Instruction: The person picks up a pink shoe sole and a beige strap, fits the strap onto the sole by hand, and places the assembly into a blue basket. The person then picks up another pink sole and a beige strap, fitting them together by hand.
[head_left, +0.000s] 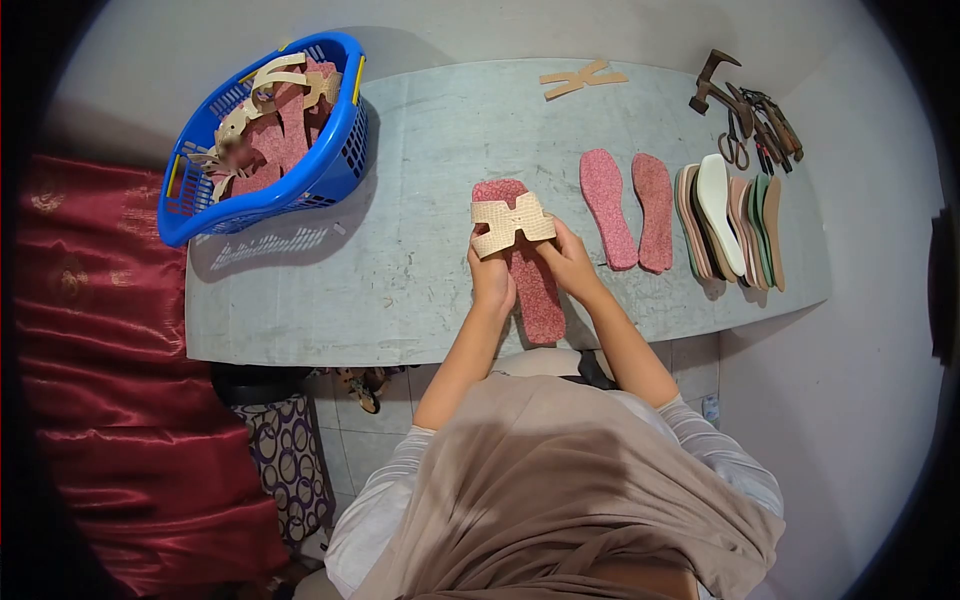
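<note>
Head view: hands (pixel 491 280) (pixel 570 264) half-closed on cream strap (pixel 500 217)

No words, labels, brand names, numbers or signs can be read anywhere in the frame, from the upper left corner across to the lower right.

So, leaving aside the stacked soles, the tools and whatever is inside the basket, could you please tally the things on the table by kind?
Held pink sole: 1
Loose pink soles: 2
Woven strap: 1
Tan cut-out: 1
Basket: 1
Total: 6
</note>
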